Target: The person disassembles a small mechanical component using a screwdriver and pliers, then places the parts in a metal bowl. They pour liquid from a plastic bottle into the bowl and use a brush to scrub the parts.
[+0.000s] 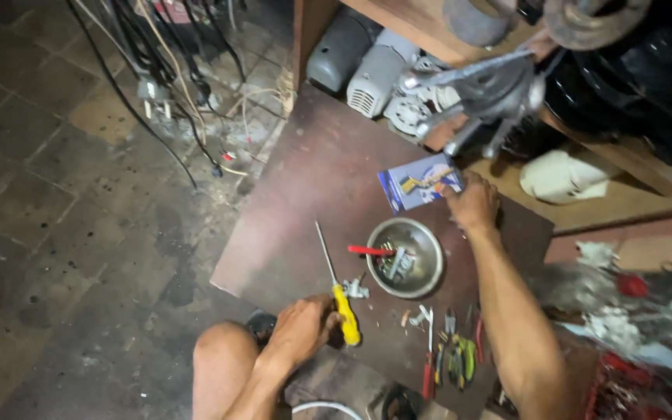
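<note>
— Screwdriver [337, 285] first: where is it, and how is it held?

— On the dark brown board [305, 179], its yellow handle wrapped in the curled fingers of the left hand [302, 328], long metal shaft pointing away up the board. The forearm comes in low beside a bare knee [219, 358].

— And the other arm?

— Stretched forward, right hand [472, 204] closed on the corner of a blue printed card pack [418, 183]; the exact pinch is hard to make out.

— What lies between the hands?

— A steel bowl [406, 257] with small parts and a red-handled tool; pliers [453, 362] lie just below it.
</note>
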